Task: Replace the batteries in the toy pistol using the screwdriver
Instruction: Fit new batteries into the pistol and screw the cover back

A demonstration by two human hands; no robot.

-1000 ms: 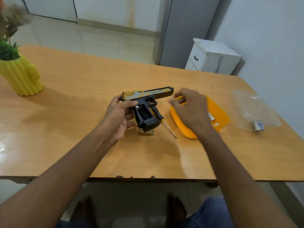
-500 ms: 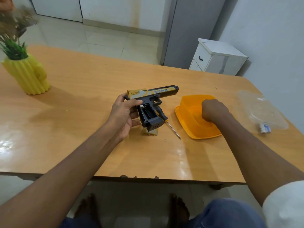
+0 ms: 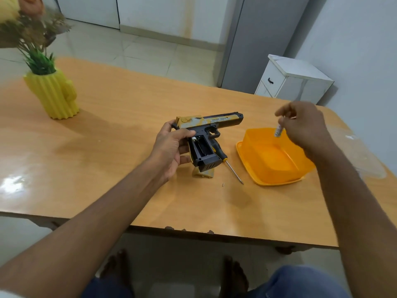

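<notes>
A person seated at a wooden table (image 3: pixel 111 130) holds a black-and-gold toy pistol (image 3: pixel 209 134) upright in the left hand (image 3: pixel 169 149), fingers and thumb curled round the rear of the frame, its grip resting on the tabletop with the battery bay open toward the camera. The bay looks largely empty, with a metal contact showing at its top end. The right hand (image 3: pixel 300 125) hovers above an orange container (image 3: pixel 270 157), pinching a small battery (image 3: pixel 278 131) between thumb and fingertips, well apart from the pistol.

The likely risks lie in the insertion: the battery hangs from a light pinch and could slip into the container or roll across the glossy table, and it could go in the wrong way round if its ends are not matched to the contacts. A tiny screw (image 3: pixel 223 185) lies loose on the table near the front edge and could easily be brushed off by a forearm. The removed cover (image 3: pixel 204 173), partly hidden behind the pistol's base, could be knocked aside.

The screwdriver (image 3: pixel 227 163) lies just beside the pistol, its tip pointing toward the person, between pistol and container, in the path of the right hand. A clear lid (image 3: pixel 365 155) rests beyond the container, largely hidden by the right arm. A yellow cactus-shaped vase (image 3: pixel 53 93) stands at far left, well clear.
</notes>
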